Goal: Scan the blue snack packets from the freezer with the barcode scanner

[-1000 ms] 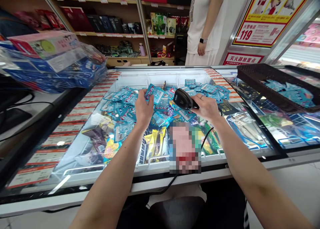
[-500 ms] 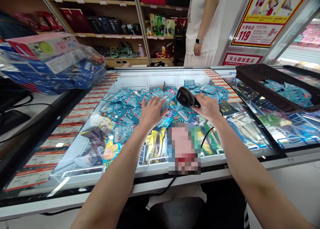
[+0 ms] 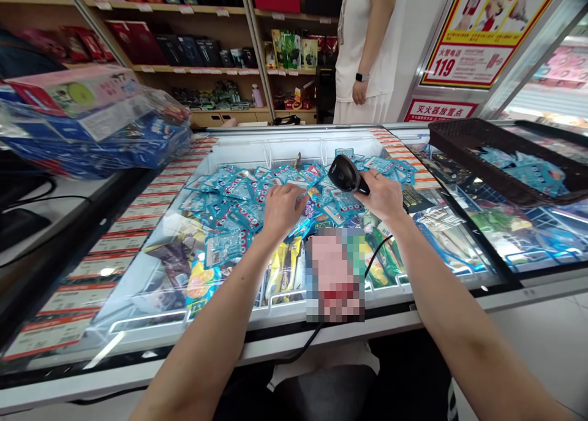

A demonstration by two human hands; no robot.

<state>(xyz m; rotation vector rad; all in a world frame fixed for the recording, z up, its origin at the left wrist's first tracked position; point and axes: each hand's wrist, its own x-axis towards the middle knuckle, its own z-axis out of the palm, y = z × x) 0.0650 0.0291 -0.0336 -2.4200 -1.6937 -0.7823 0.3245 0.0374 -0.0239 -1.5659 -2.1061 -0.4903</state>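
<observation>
My right hand point(image 3: 382, 194) grips a black handheld barcode scanner point(image 3: 345, 174) by its handle, with the scanner's head tilted up and to the left. My left hand point(image 3: 283, 208) is over the pile of small blue packets point(image 3: 239, 185), fingers bent and drawn together, thumb a little apart. Its fingertips are near or on packets; I cannot tell whether they touch. The packets lie spread on the glass top of a chest freezer point(image 3: 172, 274). Close to my body, a blurred-out pinkish item point(image 3: 334, 268) rests at the front, near the scanner's black cable point(image 3: 377, 252).
A dark brown basket point(image 3: 452, 133) holding more blue packets stands at the right. Plastic-wrapped boxes point(image 3: 87, 111) are stacked at the left. Price labels point(image 3: 114, 249) run along the freezer's side. Beyond it stands a person in white point(image 3: 367, 47), before shelves of goods point(image 3: 184, 65).
My left hand's spread fingers have bent and drawn together over the packets. The scanner has shifted slightly in my right hand's hold. The view has moved a little.
</observation>
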